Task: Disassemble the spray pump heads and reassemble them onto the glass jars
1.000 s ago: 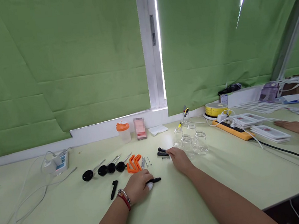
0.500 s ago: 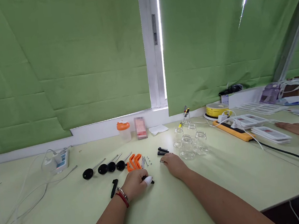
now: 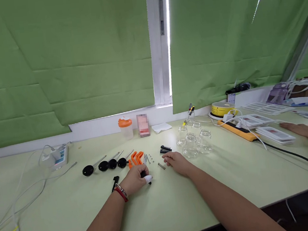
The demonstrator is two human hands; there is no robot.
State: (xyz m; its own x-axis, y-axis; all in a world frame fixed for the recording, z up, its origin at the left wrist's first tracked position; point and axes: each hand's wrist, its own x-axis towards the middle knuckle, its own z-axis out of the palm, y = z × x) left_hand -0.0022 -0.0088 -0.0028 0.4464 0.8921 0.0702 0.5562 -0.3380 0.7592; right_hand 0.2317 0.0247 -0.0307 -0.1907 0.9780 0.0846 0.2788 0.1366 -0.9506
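My left hand (image 3: pixel 135 179) is closed around a small black plastic part (image 3: pixel 150 183), mostly hidden by the fingers; a white wrap covers the thumb. My right hand (image 3: pixel 177 162) hovers low over the table with fingers loosely curled and a little apart, and nothing shows between them. Just left of its fingertips, a small metal spring (image 3: pixel 161 165) lies on the table. Black toothed pieces (image 3: pixel 165 149) lie just beyond that hand. Orange angled parts (image 3: pixel 136 158), metal pins (image 3: pixel 145 159) and small nuts (image 3: pixel 151 158) are beyond my left hand. Another black part (image 3: pixel 115 182) lies beside my left wrist.
Black round discs with metal rods (image 3: pixel 104 165) lie at left. Glass jars (image 3: pixel 191 146) stand right of centre, near an orange power strip (image 3: pixel 237 130) with cables. An orange-lidded cup (image 3: pixel 125 128) stands at the back. Another person's hands (image 3: pixel 297 129) rest at far right.
The spring, which was at my right fingertips, now lies apart from them on the table. My left hand keeps its hold on the black part. The camera view has shifted slightly.
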